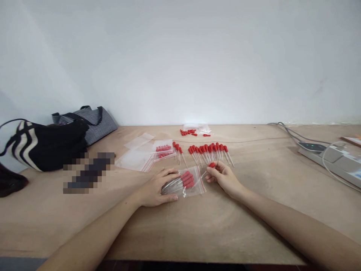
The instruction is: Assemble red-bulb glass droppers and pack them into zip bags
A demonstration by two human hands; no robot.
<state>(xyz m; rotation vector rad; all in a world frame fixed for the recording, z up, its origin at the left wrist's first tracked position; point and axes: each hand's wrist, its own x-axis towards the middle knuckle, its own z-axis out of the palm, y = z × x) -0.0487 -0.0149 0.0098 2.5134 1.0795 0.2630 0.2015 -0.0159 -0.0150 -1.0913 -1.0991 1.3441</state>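
My left hand (158, 187) curves round the closed end of a clear zip bag (197, 190), thumb and fingers on either side of it. Inside the bag lie several glass droppers with red rubber bulbs, bulbs toward the bag's mouth. Between thumb and fingertips my right hand (224, 177) pinches a single dropper (211, 165) by its red bulb. Its thin tip points down and left, at the bag's red-lined mouth; whether it has passed inside I cannot tell. Just beyond both hands, loose droppers (208, 149) lie side by side in a row.
Filled zip bags (163, 147) and flat bags (134, 158) lie left of the row, with a few more droppers (177, 148) beside them. Red bulbs (187, 132) sit near the wall. Cloth bags (59, 146) stand left; a power strip (332, 162) with cables lies right.
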